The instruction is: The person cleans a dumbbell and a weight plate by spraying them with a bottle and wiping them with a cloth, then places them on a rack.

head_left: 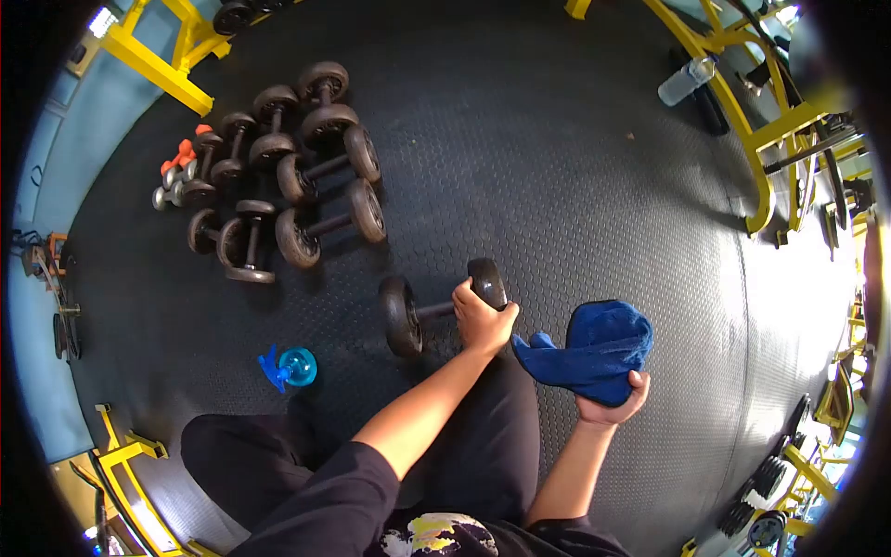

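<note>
In the head view a dark dumbbell (401,317) with round, worn ends is in front of my legs. My left hand (483,320) is closed on it where the handle meets the right end. To the right, my right hand (620,403) holds a folded blue cloth (599,348) from below, thumb over its lower edge. Part of the cloth droops leftward toward my left wrist. A spray bottle with clear blue liquid and a blue trigger head (295,368) is on the floor left of the dumbbell.
Several dark dumbbells (325,227) lie in rows at the upper left, with small orange dumbbells (186,148) and silver ones at their far end. Yellow gym frames (153,70) stand along the edges. A clear water bottle (685,82) is at the upper right. Black textured matting (557,176) covers the floor.
</note>
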Action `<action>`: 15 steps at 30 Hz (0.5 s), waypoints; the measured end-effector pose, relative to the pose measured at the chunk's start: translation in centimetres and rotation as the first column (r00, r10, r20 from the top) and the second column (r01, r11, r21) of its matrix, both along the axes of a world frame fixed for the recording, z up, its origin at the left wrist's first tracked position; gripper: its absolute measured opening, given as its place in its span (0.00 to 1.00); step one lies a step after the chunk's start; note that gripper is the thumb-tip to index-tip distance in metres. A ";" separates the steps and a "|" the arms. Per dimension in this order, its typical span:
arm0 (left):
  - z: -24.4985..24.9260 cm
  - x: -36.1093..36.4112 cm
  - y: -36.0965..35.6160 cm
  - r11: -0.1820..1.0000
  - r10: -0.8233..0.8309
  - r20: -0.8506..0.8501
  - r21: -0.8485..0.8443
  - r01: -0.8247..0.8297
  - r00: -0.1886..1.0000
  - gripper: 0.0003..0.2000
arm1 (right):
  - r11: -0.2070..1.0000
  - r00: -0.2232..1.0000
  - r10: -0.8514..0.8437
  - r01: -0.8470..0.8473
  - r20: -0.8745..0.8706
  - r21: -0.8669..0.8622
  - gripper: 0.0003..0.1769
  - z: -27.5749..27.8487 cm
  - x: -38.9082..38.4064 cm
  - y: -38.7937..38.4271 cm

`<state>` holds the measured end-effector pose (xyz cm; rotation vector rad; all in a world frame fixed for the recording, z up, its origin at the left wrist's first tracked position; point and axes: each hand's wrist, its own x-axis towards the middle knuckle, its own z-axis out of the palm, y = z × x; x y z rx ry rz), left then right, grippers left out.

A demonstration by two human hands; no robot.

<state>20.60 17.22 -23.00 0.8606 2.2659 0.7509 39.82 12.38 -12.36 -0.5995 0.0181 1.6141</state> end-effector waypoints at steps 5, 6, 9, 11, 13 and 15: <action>2.0 -5.5 -4.5 0.843 -0.344 0.056 0.458 0.282 0.937 0.31 | 0.999 0.992 0.017 -0.022 0.122 0.040 0.40 4.9 1.2 -1.0; 2.6 -7.4 -5.4 0.800 -0.317 -0.093 0.508 0.319 0.944 0.26 | 0.996 0.995 0.030 -0.037 0.096 0.075 0.41 5.4 1.3 -1.2; 2.7 -11.9 -7.6 0.744 -0.068 -0.371 0.600 0.295 0.926 0.18 | 0.977 0.991 0.124 -0.130 0.040 0.172 0.42 6.0 -1.3 -1.2; 1.1 -13.5 -8.2 0.847 0.083 -0.119 0.532 -0.008 0.989 0.16 | 0.973 0.935 0.208 -0.228 0.288 0.036 0.40 4.3 -4.1 -1.8; -2.1 -15.2 -7.9 0.858 0.137 0.178 0.470 -0.207 0.974 0.25 | 0.807 0.713 0.590 -0.538 0.378 -0.246 0.41 2.6 -7.0 -2.0; -1.8 -15.6 -7.5 0.842 0.094 0.480 0.429 -0.327 0.872 0.32 | 0.480 0.251 0.768 -0.834 0.589 -0.271 0.36 -5.8 -10.1 -2.8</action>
